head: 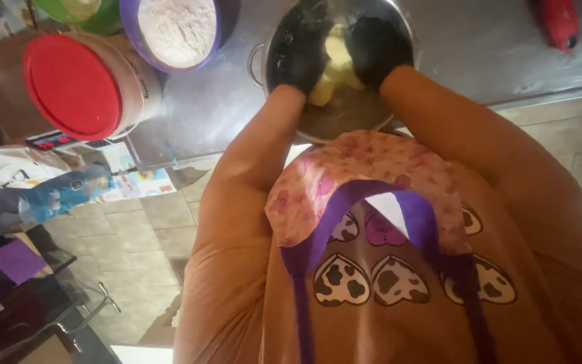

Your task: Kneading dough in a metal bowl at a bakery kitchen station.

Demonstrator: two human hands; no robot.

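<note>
Looked down over a grey metal counter (479, 47), tiled floor below its edge. Largest item on it – a steel bowl (274, 47) near the front edge, handle on its left side. Left of that, a tub with a red lid (72, 84) sat on a scale with a red readout (55, 140). Behind the tub, a purple bowl of flour (178, 28), and a green bowl (85, 13) cut off at the top edge. Red object (559, 23) at the far right of the counter – kind not clear.

Inside the steel bowl: pale yellow dough (335, 64), lumpy, held between two black-gloved hands. Left hand (299, 50) curled around the dough's left side, fingers closed onto it. Right hand (375, 47) clamped on the right side, likewise closed around the mass. Hands close together, dough touching both. Fingertip detail blurred – exact finger positions could not be told. Forearms bare, reaching in from below.
</note>
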